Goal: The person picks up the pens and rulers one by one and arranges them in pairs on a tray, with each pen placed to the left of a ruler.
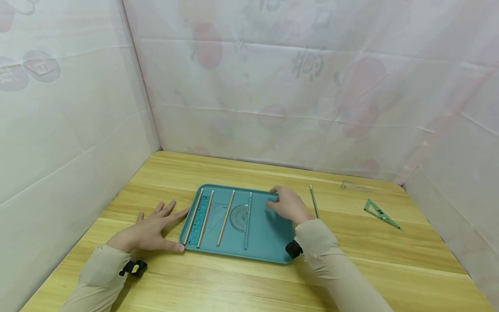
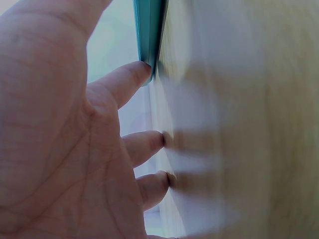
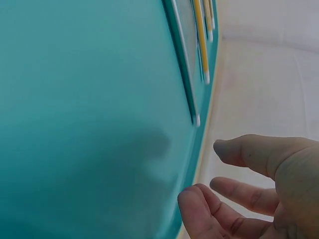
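Our left hand [image 1: 153,232] and right hand [image 1: 289,206] grasp nothing; between them the tray [image 1: 269,236] holds four pencils [image 1: 225,218]; rightward, another pencil [image 1: 314,202] probably awaits placing.

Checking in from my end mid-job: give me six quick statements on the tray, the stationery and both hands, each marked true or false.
1. Four pencils lie in the tray. True.
2. The right hand grips a pencil. False: the right hand holds nothing; its thumb and fingers are apart.
3. The left hand touches the tray's edge. True.
4. The green set square lies inside the tray. False: the green set square is on the table, right of the tray.
5. Another pencil lies outside the tray. True.
6. The protractor is on the bare table. False: the protractor lies in the tray.
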The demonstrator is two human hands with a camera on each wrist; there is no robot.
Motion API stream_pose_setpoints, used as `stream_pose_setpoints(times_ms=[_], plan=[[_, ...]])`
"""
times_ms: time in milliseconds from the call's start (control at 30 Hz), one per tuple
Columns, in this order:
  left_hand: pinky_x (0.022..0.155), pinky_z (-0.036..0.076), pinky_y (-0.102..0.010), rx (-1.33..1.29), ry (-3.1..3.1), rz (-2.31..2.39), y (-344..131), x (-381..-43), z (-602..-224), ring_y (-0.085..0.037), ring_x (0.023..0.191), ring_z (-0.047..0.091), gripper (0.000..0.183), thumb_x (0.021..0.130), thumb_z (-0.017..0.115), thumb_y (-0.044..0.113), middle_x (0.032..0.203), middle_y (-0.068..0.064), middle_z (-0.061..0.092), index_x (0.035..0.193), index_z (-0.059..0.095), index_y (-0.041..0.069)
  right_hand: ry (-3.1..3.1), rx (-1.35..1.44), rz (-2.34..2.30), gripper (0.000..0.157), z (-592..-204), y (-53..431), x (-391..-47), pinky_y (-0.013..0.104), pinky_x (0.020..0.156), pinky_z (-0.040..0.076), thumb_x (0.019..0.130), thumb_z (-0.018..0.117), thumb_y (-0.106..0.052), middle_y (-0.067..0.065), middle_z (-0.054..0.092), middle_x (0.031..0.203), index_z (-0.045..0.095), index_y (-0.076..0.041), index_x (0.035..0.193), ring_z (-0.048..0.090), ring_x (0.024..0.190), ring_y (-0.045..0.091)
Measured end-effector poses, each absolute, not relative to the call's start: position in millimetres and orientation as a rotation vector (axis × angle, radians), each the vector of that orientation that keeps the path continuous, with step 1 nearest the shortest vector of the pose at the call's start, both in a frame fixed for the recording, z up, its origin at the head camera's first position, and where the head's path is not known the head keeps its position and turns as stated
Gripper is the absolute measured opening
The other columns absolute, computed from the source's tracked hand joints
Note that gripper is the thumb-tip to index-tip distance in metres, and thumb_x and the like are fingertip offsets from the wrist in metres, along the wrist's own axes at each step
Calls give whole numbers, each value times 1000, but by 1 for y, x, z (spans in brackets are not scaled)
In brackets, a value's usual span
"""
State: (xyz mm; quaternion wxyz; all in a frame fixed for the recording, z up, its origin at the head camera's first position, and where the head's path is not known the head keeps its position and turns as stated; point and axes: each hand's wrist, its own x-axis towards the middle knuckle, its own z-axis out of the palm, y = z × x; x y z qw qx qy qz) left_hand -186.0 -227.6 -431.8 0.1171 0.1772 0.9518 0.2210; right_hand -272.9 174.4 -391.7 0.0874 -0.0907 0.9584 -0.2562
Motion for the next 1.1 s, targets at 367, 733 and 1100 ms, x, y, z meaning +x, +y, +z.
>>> stream_pose_setpoints(times_ms=[367,733,1100], plan=[[103,4,-99,535,2790,629,-230,-186,-432,-65,160,8,109,83,82,71,178,-30,12,171,32,30,2897,-283,-727,49,-387,225,-276,52,90,59,107,67,-25,23,73,121,59,2,147,71,106,34],[102,4,-100,541,2794,621,-232,-186,-433,-66,159,9,109,83,81,70,177,-31,12,171,31,30,2899,-218,-640,53,-384,284,-281,54,87,58,108,63,-30,29,68,128,56,5,149,69,110,40],[102,4,-100,538,2791,629,-231,-185,-431,-66,159,8,109,83,82,70,177,-31,12,171,31,29,2943,-143,-567,55,-385,338,-281,59,88,58,107,63,-28,38,65,130,54,12,145,67,114,51]])
